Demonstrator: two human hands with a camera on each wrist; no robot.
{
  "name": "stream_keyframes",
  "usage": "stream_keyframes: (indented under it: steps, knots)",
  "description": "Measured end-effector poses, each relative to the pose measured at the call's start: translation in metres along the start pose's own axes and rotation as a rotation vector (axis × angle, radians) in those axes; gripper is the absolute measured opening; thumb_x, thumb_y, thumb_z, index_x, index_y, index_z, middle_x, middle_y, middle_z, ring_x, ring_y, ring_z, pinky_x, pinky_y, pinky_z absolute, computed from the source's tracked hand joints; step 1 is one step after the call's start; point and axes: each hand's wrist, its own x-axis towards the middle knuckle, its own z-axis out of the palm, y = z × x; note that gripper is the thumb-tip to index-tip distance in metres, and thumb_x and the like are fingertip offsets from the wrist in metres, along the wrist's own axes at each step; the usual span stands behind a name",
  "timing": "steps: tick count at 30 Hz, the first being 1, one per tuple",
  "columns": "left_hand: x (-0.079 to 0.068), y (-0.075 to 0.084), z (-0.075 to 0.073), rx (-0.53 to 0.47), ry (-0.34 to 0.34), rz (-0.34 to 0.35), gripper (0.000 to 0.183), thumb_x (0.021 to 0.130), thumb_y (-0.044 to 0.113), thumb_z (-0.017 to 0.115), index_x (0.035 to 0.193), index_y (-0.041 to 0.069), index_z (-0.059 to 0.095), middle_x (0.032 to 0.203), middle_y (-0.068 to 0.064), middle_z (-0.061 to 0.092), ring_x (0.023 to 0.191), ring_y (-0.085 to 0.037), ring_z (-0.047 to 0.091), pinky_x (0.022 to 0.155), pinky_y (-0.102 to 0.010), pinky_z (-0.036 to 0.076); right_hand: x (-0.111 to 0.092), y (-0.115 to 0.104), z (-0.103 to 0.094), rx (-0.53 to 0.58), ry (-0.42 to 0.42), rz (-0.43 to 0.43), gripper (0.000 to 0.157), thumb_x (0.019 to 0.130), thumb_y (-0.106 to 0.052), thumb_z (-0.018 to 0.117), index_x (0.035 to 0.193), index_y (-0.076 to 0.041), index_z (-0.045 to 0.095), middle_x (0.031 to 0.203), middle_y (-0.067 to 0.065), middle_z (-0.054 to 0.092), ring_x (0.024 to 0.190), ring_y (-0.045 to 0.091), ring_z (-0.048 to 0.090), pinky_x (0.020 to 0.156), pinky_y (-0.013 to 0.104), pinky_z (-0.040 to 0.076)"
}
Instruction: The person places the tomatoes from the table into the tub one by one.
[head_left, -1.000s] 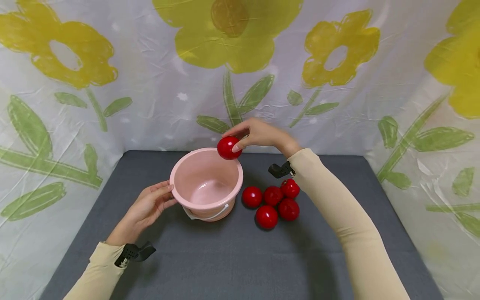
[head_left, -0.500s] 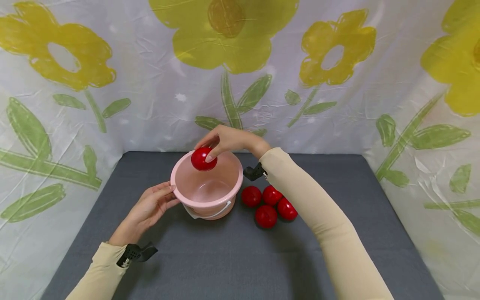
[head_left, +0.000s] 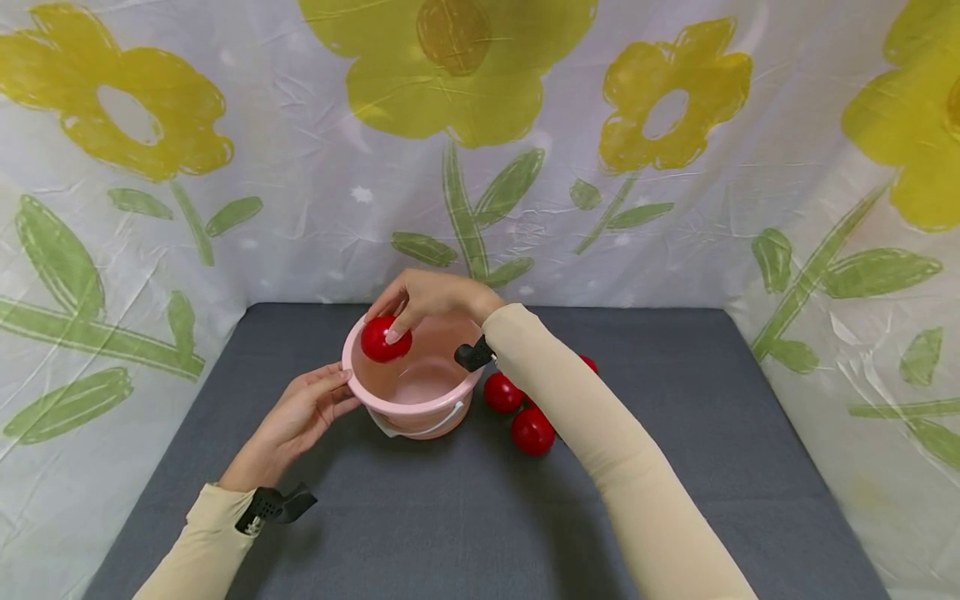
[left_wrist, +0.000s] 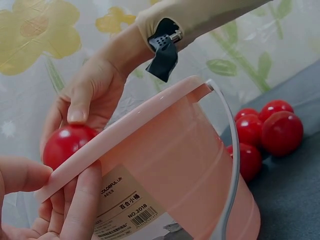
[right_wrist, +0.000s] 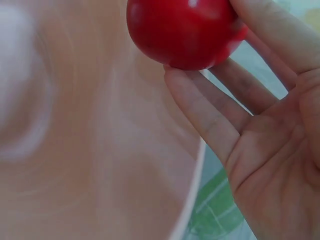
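A pink bucket (head_left: 411, 408) stands on the grey cloth, its interior bare where it shows. My left hand (head_left: 298, 412) pinches the left side of its rim, thumb on top and fingers beneath. In my right hand (head_left: 433, 295) is a glossy red tomato (head_left: 385, 341), gripped between thumb and fingertips just inside the mouth, near the rim's left side. The right wrist view has this tomato (right_wrist: 185, 32) beside the bucket's inner wall. Several more red tomatoes (left_wrist: 282, 132) lie together right of the bucket, partly hidden by the right sleeve in the head view.
A dark grey cloth (head_left: 420, 517) covers the table. Behind and at both sides hangs a white curtain (head_left: 322, 242) with yellow flowers. The bucket's white handle (left_wrist: 234, 150) hangs down its near side, and a paper label (left_wrist: 127, 200) is on its wall.
My right hand has carried the tomato leftward from the bucket's right rim, across the mouth and slightly lower. The left hand keeps its place on the rim.
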Motion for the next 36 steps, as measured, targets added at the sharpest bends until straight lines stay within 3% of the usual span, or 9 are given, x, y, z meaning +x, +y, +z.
stream_keyframes:
  steps: [13,20,30,36]
  knots:
    - [0.001,0.000,0.000,-0.011,0.000,-0.002,0.019,0.103,0.011,0.049,0.123,0.010,0.051,0.112,0.001,0.065,0.097,-0.011,0.067,0.086,-0.025,0.060,0.008,0.005,0.016,-0.002,-0.065,0.085,0.039,0.087,-0.016,0.075,0.125,-0.019,0.068,0.122,-0.002,0.069,0.115,0.014,0.059,0.092,0.025,0.057]
    - [0.000,0.000,0.000,-0.015,0.002,0.002,0.019,0.104,0.010,0.048,0.122,0.010,0.051,0.112,0.001,0.065,0.096,-0.010,0.067,0.085,-0.025,0.061,0.011,0.006,0.021,-0.081,-0.084,0.127,0.039,0.087,-0.019,0.074,0.126,-0.021,0.068,0.129,-0.004,0.065,0.121,0.013,0.051,0.091,0.022,0.056]
    - [0.000,0.000,-0.001,-0.018,-0.017,0.009,0.022,0.104,0.010,0.048,0.125,0.007,0.048,0.112,0.000,0.065,0.096,-0.010,0.068,0.086,-0.026,0.061,0.011,0.008,0.029,-0.056,-0.074,0.210,0.036,0.086,-0.022,0.076,0.121,-0.024,0.070,0.117,-0.007,0.069,0.111,0.015,0.059,0.089,0.025,0.059]
    - [0.001,-0.001,-0.001,-0.010,-0.012,0.009,0.022,0.104,0.010,0.047,0.126,0.006,0.047,0.112,0.001,0.064,0.096,-0.010,0.067,0.085,-0.025,0.061,0.011,0.009,0.031,-0.021,-0.087,0.197,0.034,0.087,-0.020,0.076,0.121,-0.022,0.071,0.120,-0.003,0.071,0.106,0.014,0.064,0.092,0.031,0.059]
